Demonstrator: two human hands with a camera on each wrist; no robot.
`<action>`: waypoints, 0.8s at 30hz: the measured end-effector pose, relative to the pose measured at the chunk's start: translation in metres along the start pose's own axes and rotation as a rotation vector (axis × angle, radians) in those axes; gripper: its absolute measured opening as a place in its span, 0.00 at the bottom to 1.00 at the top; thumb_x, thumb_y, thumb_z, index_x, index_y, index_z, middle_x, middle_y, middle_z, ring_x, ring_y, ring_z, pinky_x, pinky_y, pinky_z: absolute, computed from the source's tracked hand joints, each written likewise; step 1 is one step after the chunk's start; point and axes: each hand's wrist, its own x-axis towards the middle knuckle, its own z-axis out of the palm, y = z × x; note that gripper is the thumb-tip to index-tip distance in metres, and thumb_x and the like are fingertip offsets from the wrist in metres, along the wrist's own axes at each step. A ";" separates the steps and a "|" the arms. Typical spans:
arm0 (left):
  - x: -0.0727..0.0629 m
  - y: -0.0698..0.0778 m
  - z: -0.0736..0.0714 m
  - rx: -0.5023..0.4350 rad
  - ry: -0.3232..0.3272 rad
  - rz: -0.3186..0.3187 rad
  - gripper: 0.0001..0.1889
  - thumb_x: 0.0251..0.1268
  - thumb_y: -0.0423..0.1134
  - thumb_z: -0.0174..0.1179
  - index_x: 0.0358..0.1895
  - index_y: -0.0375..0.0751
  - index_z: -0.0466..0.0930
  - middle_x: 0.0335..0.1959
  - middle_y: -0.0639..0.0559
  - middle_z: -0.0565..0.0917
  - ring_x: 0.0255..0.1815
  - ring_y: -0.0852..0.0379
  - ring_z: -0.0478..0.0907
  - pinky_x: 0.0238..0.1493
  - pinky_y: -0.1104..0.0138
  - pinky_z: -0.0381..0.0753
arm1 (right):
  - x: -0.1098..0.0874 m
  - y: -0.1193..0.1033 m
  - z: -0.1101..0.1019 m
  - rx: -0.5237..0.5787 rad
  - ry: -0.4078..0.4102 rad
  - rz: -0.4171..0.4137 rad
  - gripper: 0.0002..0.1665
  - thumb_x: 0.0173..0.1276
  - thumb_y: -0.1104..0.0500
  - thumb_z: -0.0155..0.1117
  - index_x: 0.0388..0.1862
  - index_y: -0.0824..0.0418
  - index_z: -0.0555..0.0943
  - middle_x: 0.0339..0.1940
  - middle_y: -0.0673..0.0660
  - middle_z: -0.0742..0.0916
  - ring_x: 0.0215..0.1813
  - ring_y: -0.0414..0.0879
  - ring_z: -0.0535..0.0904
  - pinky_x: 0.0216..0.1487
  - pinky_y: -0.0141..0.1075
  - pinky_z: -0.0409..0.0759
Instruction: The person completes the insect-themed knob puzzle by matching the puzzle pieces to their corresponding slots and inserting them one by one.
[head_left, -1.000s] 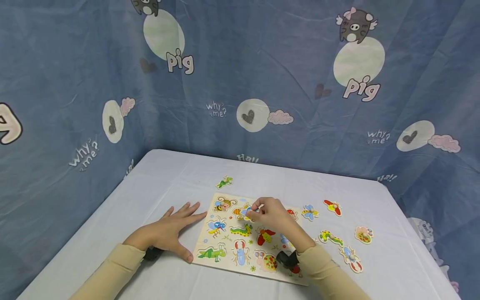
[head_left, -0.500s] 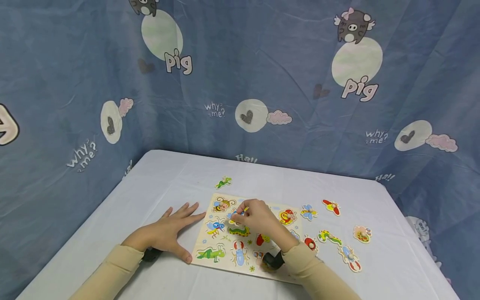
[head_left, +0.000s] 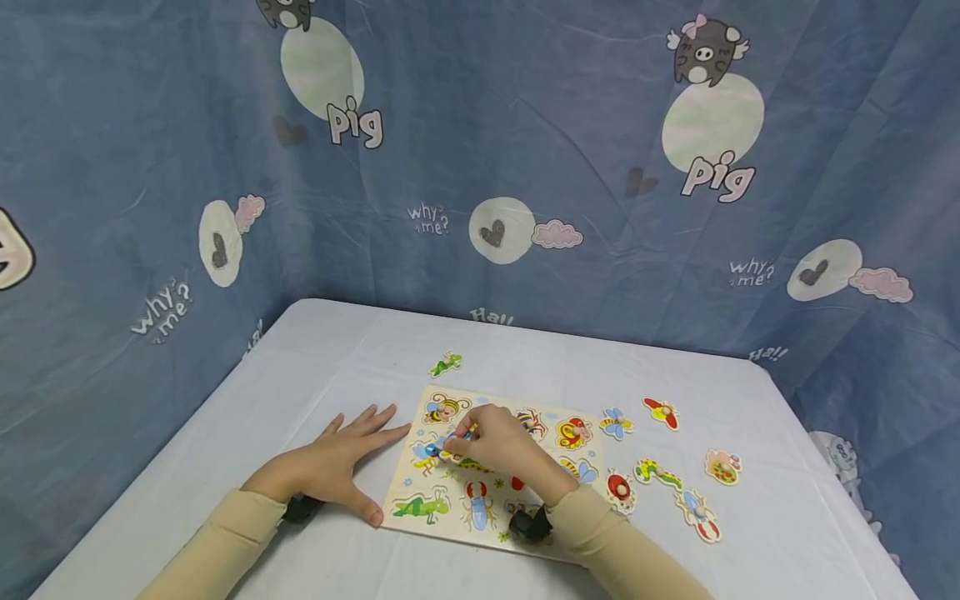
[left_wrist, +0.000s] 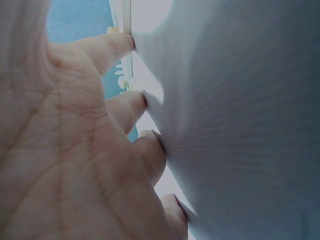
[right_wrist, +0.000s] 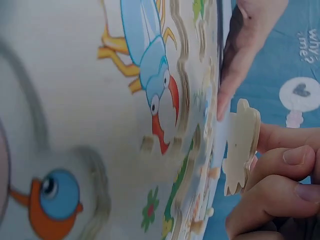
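The left hand [head_left: 337, 462], fingers spread, rests on the table [head_left: 337, 367] beside the board [head_left: 453, 530]. The right hand [head_left: 498, 442] pinches a wooden piece [right_wrist: 242, 145] above the board, near the mosquito picture [head_left: 427, 452]. If it's turned wrong, it might not go in flat.

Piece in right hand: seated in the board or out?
Out. The right hand holds the piece off the board; its pale underside shows in the right wrist view.

Fabric-screened spot, room type unclear: pig-print blue cloth [head_left: 457, 150] behind a white-covered table [head_left: 352, 358].
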 end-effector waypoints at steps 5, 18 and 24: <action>0.000 -0.001 0.000 0.002 0.000 0.005 0.69 0.37 0.70 0.84 0.87 0.53 0.60 0.91 0.39 0.48 0.90 0.26 0.39 0.79 0.21 0.33 | 0.003 -0.004 0.007 -0.018 -0.022 0.003 0.13 0.72 0.47 0.76 0.33 0.52 0.85 0.22 0.44 0.83 0.19 0.38 0.69 0.23 0.31 0.67; 0.000 0.000 0.001 0.006 0.011 0.020 0.68 0.37 0.69 0.85 0.86 0.53 0.61 0.91 0.38 0.49 0.90 0.25 0.40 0.78 0.20 0.34 | 0.010 -0.011 0.021 -0.054 -0.050 -0.009 0.14 0.70 0.49 0.77 0.28 0.51 0.84 0.18 0.43 0.77 0.19 0.37 0.66 0.22 0.30 0.65; 0.000 0.000 0.000 0.011 0.012 0.024 0.68 0.38 0.69 0.84 0.86 0.52 0.61 0.90 0.38 0.50 0.89 0.24 0.40 0.78 0.20 0.34 | 0.013 -0.012 0.022 -0.066 -0.068 0.006 0.14 0.69 0.48 0.79 0.27 0.49 0.85 0.16 0.42 0.77 0.18 0.37 0.65 0.22 0.30 0.63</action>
